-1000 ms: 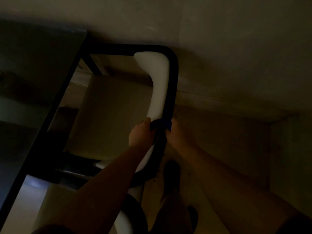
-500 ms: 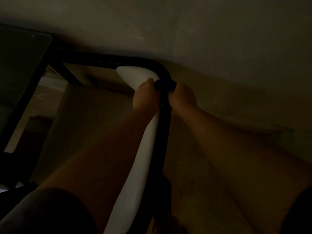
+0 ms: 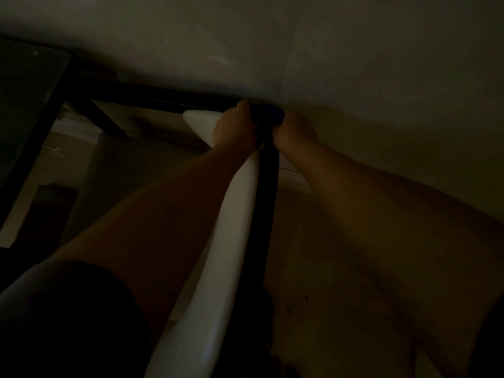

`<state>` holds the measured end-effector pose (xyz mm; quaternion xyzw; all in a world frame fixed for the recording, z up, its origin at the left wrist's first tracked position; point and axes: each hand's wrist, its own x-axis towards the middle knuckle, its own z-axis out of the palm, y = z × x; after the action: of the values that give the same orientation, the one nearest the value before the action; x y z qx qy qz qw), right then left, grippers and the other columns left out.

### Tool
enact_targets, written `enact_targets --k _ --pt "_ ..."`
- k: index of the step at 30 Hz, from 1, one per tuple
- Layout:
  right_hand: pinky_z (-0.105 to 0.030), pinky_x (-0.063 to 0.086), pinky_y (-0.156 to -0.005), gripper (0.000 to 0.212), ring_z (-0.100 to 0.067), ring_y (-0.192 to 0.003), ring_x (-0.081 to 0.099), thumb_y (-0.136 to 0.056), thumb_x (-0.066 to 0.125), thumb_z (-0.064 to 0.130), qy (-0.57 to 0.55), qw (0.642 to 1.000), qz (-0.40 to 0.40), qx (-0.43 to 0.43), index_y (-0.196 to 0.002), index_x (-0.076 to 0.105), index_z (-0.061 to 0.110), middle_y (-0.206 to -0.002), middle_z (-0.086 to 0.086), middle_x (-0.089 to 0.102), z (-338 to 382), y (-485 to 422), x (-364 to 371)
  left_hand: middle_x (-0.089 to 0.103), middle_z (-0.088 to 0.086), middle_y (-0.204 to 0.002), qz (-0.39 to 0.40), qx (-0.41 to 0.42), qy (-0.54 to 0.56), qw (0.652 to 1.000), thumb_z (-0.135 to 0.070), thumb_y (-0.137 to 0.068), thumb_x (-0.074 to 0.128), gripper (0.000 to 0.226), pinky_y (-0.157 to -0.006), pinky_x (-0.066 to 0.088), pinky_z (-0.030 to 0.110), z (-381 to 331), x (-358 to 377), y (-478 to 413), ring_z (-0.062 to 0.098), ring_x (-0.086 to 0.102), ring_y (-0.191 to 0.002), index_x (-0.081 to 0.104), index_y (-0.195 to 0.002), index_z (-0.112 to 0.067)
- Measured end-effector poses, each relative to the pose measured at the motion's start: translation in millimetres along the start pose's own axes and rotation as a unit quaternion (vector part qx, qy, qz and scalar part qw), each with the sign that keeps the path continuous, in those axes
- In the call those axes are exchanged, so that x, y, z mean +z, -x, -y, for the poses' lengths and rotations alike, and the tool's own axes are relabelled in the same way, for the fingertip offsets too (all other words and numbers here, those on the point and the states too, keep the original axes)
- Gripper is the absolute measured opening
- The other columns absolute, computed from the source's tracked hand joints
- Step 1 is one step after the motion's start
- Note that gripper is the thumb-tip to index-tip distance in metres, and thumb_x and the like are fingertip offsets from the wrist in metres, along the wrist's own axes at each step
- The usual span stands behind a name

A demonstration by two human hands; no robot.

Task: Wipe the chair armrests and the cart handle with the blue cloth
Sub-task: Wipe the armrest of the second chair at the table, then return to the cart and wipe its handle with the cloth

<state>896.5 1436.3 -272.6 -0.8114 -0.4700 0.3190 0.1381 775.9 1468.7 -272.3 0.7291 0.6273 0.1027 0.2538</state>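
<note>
Blue cloth [image 3: 268, 114] pinched between left hand [image 3: 234, 126] and right hand [image 3: 294, 132], wrapped over far bend of black armrest frame [image 3: 268, 186]. Cloth judged soft, light; best gripped bunched, either side of frame.

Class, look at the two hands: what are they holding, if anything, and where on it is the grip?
Both hands, left hand and right hand, grip the blue cloth, one at each side, wrapped over the black frame at its far rounded corner.
</note>
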Motion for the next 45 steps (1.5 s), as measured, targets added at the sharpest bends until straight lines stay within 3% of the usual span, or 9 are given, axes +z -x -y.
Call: enact_targets --k 12,16,18,21,26,29,31,36,45 --pt "-0.037 0.041 -0.063 0.042 -0.035 -0.087 0.064 -0.095 0.054 0.040 0.215 0.971 -0.036 -0.095 -0.125 0.050 0.011 -0.107 -0.016 0.066 -108.9 198.1 -124.9 0.047 -0.002 -0.072 0.140 0.270 -0.083 0.949 -0.031 -0.089 0.061 0.024 -0.051 0.036 0.031 -78.3 -20.6 146.4 0.028 0.058 -0.068 0.041 -0.085 -0.021" --pt "-0.032 0.046 -0.095 0.045 -0.033 -0.125 0.051 -0.101 0.047 0.033 0.245 0.960 0.088 0.103 -0.140 0.042 0.012 -0.141 -0.017 0.051 -158.3 268.7 -130.9 0.058 0.010 -0.101 0.219 0.374 -0.156 0.887 -0.041 -0.085 0.065 0.041 -0.062 0.043 0.037 -143.2 -3.9 217.5 0.031 0.060 -0.087 0.045 -0.109 -0.014" --pt "-0.018 0.017 -0.114 0.045 -0.020 -0.144 0.028 -0.103 0.039 0.020 0.229 0.932 0.164 0.230 -0.144 0.032 0.002 -0.159 -0.010 0.028 -201.4 300.1 -133.1 0.059 0.012 -0.111 0.259 0.434 -0.169 0.846 -0.045 -0.088 0.058 0.044 -0.069 0.045 0.039 -165.6 1.7 255.3 0.031 0.059 -0.094 0.047 -0.116 -0.012" --pt "-0.027 0.040 -0.098 0.047 -0.026 -0.133 0.045 -0.098 0.052 0.029 0.147 0.965 -0.024 0.218 -0.140 0.043 0.010 -0.147 -0.010 0.046 -253.5 406.9 -158.7 0.057 0.009 -0.127 0.290 0.444 -0.207 0.822 -0.042 -0.093 0.048 0.043 -0.092 0.047 0.034 -224.5 36.3 336.6 0.025 0.055 -0.112 0.051 -0.124 -0.012" --pt "-0.046 0.045 -0.094 0.051 -0.043 -0.121 0.052 -0.102 0.045 0.028 -0.048 0.938 -0.181 0.293 -0.143 0.037 -0.001 -0.137 -0.028 0.050 -345.5 595.5 -188.2 0.016 0.007 -0.159 0.416 0.377 -0.535 0.631 -0.016 -0.103 0.037 0.046 -0.107 0.002 0.015 -342.9 145.5 538.7 0.016 0.024 -0.141 0.022 -0.138 0.008" --pt "-0.041 0.048 -0.093 0.057 -0.034 -0.120 0.055 -0.101 0.041 0.040 -0.019 0.902 -0.227 0.368 -0.150 0.026 0.015 -0.141 -0.014 0.049 -396.2 692.1 -177.0 0.040 -0.001 -0.148 0.380 0.624 -0.425 0.534 -0.023 -0.102 0.042 0.039 -0.103 0.033 0.022 -350.8 171.2 581.5 0.013 0.041 -0.131 0.042 -0.138 -0.009" --pt "-0.040 0.052 -0.084 0.053 -0.032 -0.108 0.060 -0.099 0.043 0.041 -0.001 0.876 -0.241 0.417 -0.145 0.030 0.019 -0.130 -0.011 0.057 -425.0 760.3 -158.7 0.058 0.008 -0.117 0.302 0.690 -0.251 0.608 -0.029 -0.099 0.049 0.028 -0.078 0.040 0.031 -379.2 150.7 648.7 0.025 0.056 -0.105 0.058 -0.111 -0.006" --pt "-0.034 0.043 -0.060 0.032 -0.030 -0.086 0.064 -0.096 0.049 0.039 -0.020 0.797 -0.301 0.523 -0.120 0.042 0.019 -0.106 -0.009 0.065 -453.9 890.2 -103.2 0.056 0.011 -0.103 0.368 0.798 -0.210 0.429 -0.034 -0.094 0.054 0.025 -0.067 0.037 0.031 -402.6 159.4 784.5 0.030 0.056 -0.087 0.058 -0.097 -0.010" --pt "-0.042 0.052 -0.074 0.033 -0.031 -0.095 0.064 -0.091 0.055 0.042 -0.143 0.594 -0.391 0.689 -0.116 0.047 0.023 -0.111 -0.007 0.064 -414.5 1020.3 -15.9 0.055 0.004 -0.093 0.420 0.886 -0.149 0.127 -0.040 -0.091 0.055 0.023 -0.062 0.036 0.030 -385.2 204.8 965.9 0.022 0.054 -0.078 0.056 -0.091 -0.017"
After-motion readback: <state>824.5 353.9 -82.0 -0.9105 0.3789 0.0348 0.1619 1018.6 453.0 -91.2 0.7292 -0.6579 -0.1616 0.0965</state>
